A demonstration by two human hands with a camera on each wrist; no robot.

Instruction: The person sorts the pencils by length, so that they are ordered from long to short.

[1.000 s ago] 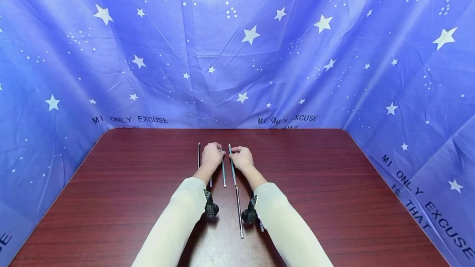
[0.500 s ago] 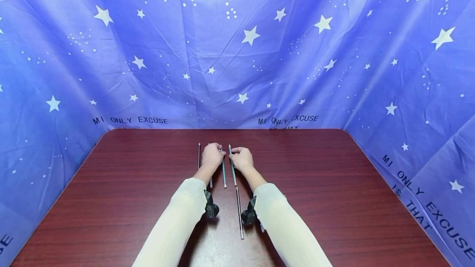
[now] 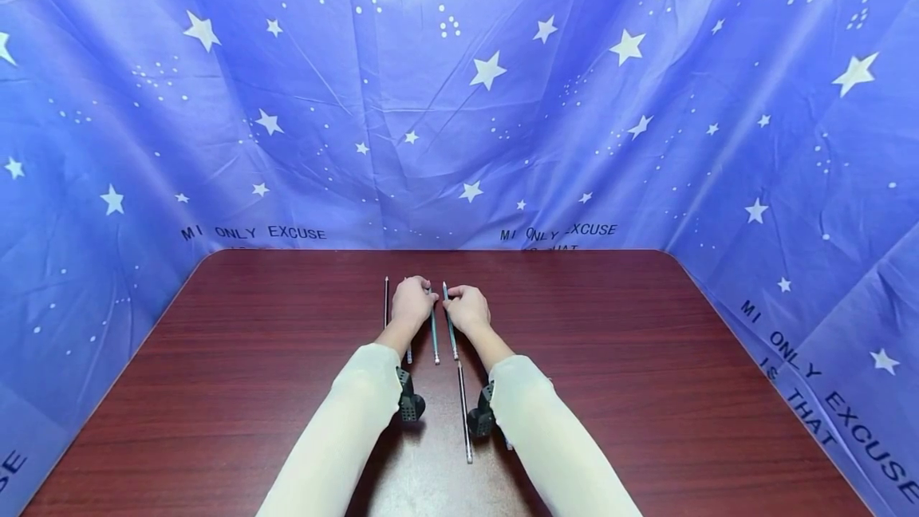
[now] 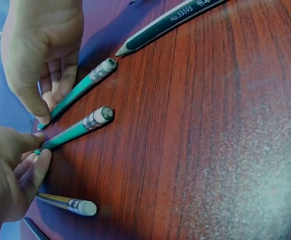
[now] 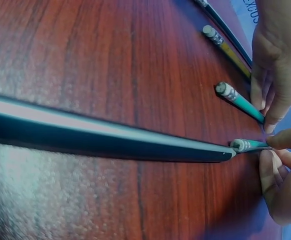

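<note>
Near the far side of the table, my left hand [image 3: 412, 301] pinches a green pencil [image 3: 434, 337] between thumb and fingers. Its white eraser end faces me, as the left wrist view shows. Beside it my right hand [image 3: 469, 308] pinches a second green pencil [image 3: 451, 333], slightly slanted, tip pointing away. The two pencils lie side by side with a narrow gap. At the eraser end of the right one is the sharpened tip of a dark pencil [image 3: 463, 413]. A yellow pencil [image 4: 63, 201] lies left of the left-hand pencil, partly hidden by my left hand.
Another dark pencil [image 3: 385, 301] lies at the far left of the row. A pencil end [image 3: 509, 444] shows from under my right sleeve. Each wrist carries a black camera [image 3: 411, 397]. A blue star-patterned curtain [image 3: 459, 102] borders the wooden table [image 3: 610, 341].
</note>
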